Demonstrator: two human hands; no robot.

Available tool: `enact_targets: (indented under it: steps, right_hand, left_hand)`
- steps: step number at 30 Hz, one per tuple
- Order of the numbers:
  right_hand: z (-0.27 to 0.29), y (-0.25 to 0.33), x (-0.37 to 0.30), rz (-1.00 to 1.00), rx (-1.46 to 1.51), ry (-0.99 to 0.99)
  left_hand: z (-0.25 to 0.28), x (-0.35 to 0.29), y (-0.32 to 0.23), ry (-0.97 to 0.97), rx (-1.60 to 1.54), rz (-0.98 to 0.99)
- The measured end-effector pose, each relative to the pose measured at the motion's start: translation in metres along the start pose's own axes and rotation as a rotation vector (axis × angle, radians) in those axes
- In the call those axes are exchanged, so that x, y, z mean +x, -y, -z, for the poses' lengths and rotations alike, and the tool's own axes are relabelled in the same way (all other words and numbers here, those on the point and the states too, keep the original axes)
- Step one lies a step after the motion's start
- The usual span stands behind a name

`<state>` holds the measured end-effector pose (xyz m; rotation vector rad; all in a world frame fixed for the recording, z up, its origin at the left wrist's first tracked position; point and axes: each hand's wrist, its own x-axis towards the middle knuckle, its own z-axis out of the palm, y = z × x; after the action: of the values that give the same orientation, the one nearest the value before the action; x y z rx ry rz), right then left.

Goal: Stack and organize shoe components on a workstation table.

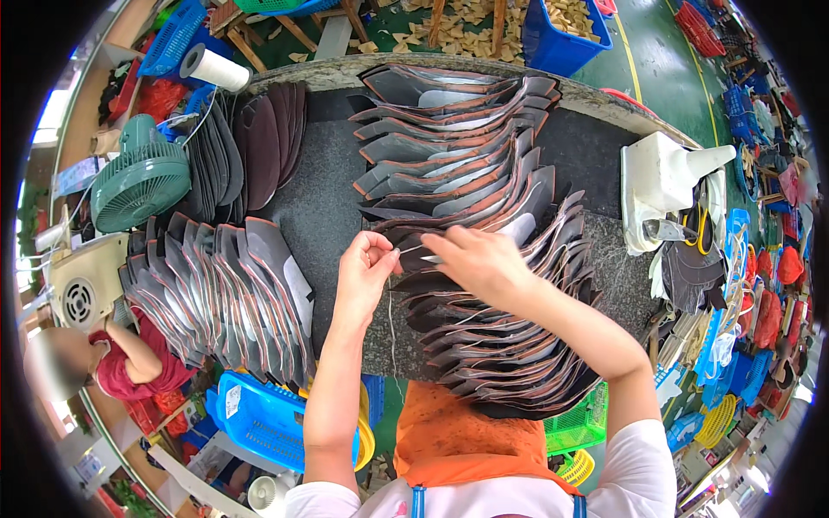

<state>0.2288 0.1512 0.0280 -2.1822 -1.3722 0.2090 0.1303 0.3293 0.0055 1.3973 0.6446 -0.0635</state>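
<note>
Near the front edge of the tabletop, my left hand is pinched on a thin thread that hangs straight down toward me. My right hand, just beside it, presses flat on the fanned row of dark shoe pieces, fingers half curled, clasping nothing I can see. The row's long axis runs away from me. Far left corner: a white thread cone lying tilted

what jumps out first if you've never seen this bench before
Long fanned rows of dark, flat shoe-upper pieces cover the grey worktable. At the centre, the left hand pinches a thin thread while the right hand rests on the pieces. A green desk fan stands at the left edge.
</note>
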Motion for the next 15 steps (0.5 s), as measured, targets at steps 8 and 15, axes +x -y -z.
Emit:
enact_targets:
  steps: [8,15]
  right_hand:
    - [-0.010,0.006,0.012,-0.124,0.283,0.007]
    - [0.040,-0.015,-0.001,-0.588,0.866,0.077]
  left_hand:
    - [0.003,-0.020,-0.008,-0.031,-0.037,-0.100]
    - [-0.036,-0.020,-0.040,0.234,0.080,-0.023]
